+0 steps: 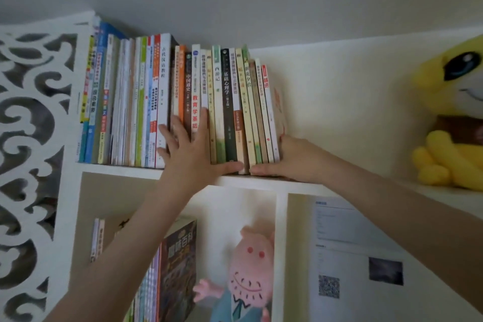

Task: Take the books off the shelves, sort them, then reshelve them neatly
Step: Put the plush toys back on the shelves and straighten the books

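Left hand (190, 150) presses flat on books (229, 102); right hand (295, 159) braces their end, grip indeterminate; release may topple them.

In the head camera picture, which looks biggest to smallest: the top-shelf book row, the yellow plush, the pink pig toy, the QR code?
Largest: top-shelf book row.
Next, unranked: yellow plush and pink pig toy. They look alike in size, and the frame cuts both off.
Smallest: QR code.
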A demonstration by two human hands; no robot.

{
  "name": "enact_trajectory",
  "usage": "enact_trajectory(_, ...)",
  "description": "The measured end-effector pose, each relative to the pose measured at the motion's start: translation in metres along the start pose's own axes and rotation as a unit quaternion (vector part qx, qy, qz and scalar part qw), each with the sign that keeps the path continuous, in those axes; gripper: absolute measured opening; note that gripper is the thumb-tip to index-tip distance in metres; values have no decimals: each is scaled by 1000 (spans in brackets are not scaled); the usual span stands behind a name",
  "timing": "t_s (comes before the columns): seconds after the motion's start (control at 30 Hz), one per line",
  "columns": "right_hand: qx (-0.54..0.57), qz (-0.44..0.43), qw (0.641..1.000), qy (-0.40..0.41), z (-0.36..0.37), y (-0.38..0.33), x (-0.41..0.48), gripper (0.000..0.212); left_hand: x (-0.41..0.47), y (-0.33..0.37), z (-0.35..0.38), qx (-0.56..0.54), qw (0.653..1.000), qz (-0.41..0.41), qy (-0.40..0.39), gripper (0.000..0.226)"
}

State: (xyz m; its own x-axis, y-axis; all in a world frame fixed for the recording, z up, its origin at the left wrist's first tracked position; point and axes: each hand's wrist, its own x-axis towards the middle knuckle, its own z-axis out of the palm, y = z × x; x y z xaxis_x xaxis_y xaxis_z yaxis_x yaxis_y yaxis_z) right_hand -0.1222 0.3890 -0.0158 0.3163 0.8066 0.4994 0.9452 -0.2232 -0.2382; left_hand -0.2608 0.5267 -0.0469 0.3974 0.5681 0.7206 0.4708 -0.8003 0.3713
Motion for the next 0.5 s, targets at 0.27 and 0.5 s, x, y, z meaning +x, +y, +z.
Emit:
enact_trajectory(0.27, -47, 15, 995, 88, 14, -11, 0, 79, 8, 1, 4, 8, 1000, -15, -17, 124)
enact_trajectory(0.5, -2, -18, 1000, 17, 3, 1, 9, 108, 0, -25, -5, -20, 999, -13, 29, 133)
